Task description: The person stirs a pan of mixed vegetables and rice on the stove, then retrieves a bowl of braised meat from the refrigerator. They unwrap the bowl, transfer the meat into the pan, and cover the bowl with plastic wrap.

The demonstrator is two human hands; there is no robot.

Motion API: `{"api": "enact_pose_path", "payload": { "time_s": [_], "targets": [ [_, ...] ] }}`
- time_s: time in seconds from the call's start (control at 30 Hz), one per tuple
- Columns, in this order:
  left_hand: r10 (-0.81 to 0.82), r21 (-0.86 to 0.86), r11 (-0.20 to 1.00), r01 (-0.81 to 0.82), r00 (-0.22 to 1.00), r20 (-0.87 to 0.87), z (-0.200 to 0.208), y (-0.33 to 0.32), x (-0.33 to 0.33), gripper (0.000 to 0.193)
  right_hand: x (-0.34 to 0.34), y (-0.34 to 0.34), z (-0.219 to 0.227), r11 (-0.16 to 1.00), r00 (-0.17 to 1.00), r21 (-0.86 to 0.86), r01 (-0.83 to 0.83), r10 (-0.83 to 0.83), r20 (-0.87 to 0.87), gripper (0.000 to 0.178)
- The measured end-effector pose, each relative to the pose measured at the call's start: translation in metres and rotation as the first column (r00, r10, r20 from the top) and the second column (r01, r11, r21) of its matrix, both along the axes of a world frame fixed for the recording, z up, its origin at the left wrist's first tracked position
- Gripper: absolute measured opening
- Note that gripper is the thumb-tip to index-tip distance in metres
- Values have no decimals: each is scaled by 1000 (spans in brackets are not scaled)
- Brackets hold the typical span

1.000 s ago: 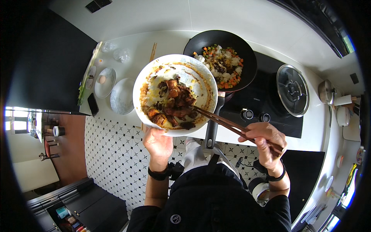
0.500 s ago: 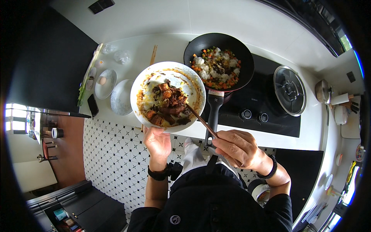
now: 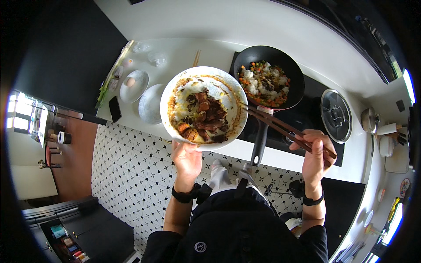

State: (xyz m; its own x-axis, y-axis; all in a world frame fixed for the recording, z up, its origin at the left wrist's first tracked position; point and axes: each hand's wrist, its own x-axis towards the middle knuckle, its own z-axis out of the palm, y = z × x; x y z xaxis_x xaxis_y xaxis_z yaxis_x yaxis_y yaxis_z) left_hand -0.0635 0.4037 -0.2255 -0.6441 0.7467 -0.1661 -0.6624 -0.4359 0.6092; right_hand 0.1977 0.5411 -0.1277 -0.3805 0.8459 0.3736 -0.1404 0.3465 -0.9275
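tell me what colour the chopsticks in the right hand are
Dark reddish brown, seen in the head view: the chopsticks held by the right hand.

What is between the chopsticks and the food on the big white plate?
Nothing visible. The right hand holds the chopsticks, and their tips reach the plate's right rim beside the brown food. The left hand holds the plate from below, away from that side.
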Motion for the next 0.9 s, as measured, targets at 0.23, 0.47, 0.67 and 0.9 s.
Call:
{"api": "enact_pose_path", "payload": {
  "time_s": [0.23, 0.47, 0.67, 0.9],
  "targets": [
    [-44, 24, 999, 45, 998, -38, 15, -31, -33, 50, -33, -32, -12, 999, 993, -12, -48, 46, -109, 27],
    [-113, 81, 989, 124, 986, -122, 40, -46, -59, 47, -61, -43, -17, 988, 975, -129, 89, -113, -191, 33],
    [-168, -19, 986, 166, 980, -110, 42, -47, -70, 67, -79, -43, -14, 986, 981, -169, 0, -32, -190, 32],
    [-189, 146, 971, 188, 982, -8, 26, -48, -80, 65, -86, -34, -17, 961, 969, -272, 44, -107, -221, 30]
  ]
}}
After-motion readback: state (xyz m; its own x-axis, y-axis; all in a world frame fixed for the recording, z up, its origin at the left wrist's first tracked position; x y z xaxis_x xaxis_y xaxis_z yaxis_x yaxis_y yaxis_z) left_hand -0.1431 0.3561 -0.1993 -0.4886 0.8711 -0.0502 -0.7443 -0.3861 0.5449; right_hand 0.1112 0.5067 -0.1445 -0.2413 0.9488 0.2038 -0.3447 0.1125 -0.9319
